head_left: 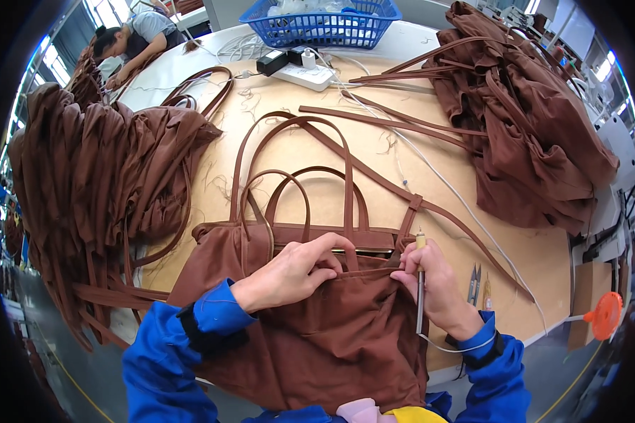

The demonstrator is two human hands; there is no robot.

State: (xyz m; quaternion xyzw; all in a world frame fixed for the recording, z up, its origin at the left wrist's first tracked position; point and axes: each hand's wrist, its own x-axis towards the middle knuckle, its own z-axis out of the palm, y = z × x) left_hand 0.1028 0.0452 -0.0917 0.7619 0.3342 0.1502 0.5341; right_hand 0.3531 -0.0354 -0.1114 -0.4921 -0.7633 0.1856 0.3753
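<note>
A brown bag [317, 324] with several strap handles [347, 176] lies in front of me, its top edge and metal zipper [365, 251] facing away. My left hand [293, 271] is on the bag's upper edge near the zipper, fingers bent and closed on the fabric. At the bag's right top corner, my right hand [436, 278] grips a slim corded pen-shaped tool [421, 282] with a yellowish collar and a thin tip pointing away. The thumb and fingertips of this hand also touch the bag's edge. A long brown strap [444, 215] runs from behind the handles to the right.
Thread snips [474, 285] and a small amber pointed tool [487, 292] lie right of my right hand. Brown bags are heaped at left [106, 169] and right [522, 134]. Behind are a power strip [305, 76], a blue basket [321, 29] and another person [137, 42]. An orange fan [605, 316] stands at right.
</note>
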